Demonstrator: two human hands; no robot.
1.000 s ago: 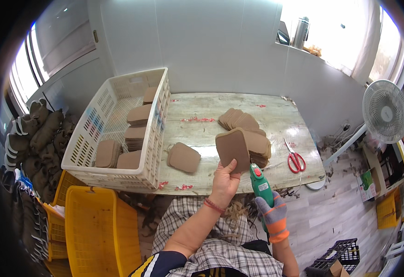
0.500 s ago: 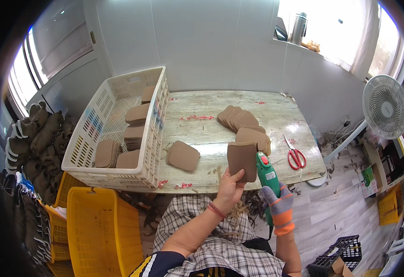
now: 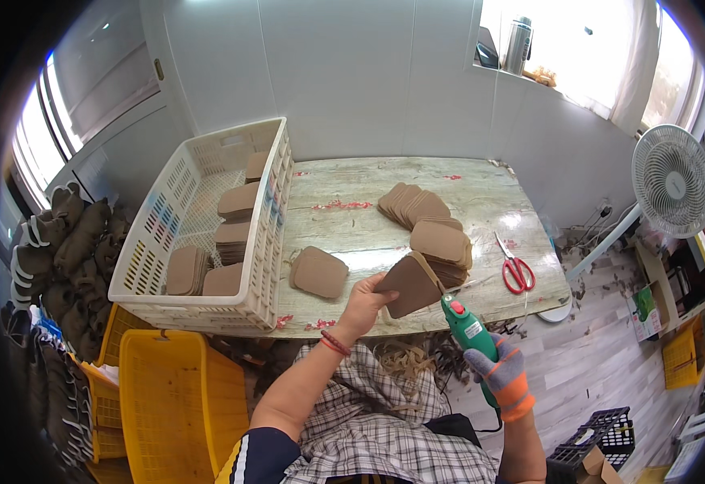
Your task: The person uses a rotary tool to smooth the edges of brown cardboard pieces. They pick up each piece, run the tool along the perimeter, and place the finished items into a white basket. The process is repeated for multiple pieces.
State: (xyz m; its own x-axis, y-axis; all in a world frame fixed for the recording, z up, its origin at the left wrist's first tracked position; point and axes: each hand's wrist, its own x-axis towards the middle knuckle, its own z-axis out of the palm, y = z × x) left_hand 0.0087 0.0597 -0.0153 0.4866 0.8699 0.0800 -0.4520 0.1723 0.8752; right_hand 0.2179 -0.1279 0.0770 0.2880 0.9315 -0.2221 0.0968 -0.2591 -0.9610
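Left hand (image 3: 363,306), pinching the brown pad (image 3: 410,286), has shifted left; right hand (image 3: 501,371) grasps the green cutter (image 3: 470,329). Apparent trimming next calls for alignment.

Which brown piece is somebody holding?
The brown piece in the bare left hand, by the green tool. The others lie in piles on the table or in the white crate.
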